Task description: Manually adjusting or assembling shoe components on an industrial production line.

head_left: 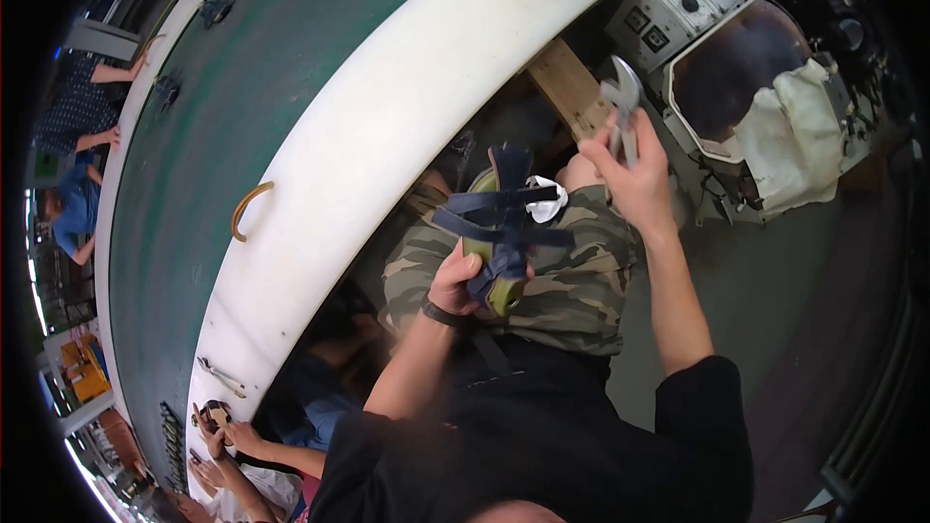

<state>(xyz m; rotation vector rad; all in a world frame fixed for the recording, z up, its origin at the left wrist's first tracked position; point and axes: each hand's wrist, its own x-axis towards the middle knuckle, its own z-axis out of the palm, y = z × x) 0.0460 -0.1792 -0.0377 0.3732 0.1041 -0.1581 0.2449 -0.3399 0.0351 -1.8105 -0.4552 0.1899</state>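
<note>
Over my lap, my left hand [455,276] grips a sandal on a green shoe last [506,292]. Dark navy straps [494,213] cross over the last, and their loose ends stick out to both sides. Raised to the right and apart from the sandal, my right hand [636,169] is closed around metal lasting pincers [626,87], their jaws pointing up. A crumpled white piece [547,201] shows just right of the straps; whether it touches them I cannot tell.
A white worktop [387,77] curves along a green conveyor belt [281,48] on my left. On the worktop are a curved brown strip [250,210] and pliers [223,378]. Co-workers sit at left. At right stand a control box [668,0] and a cloth-draped machine [794,136].
</note>
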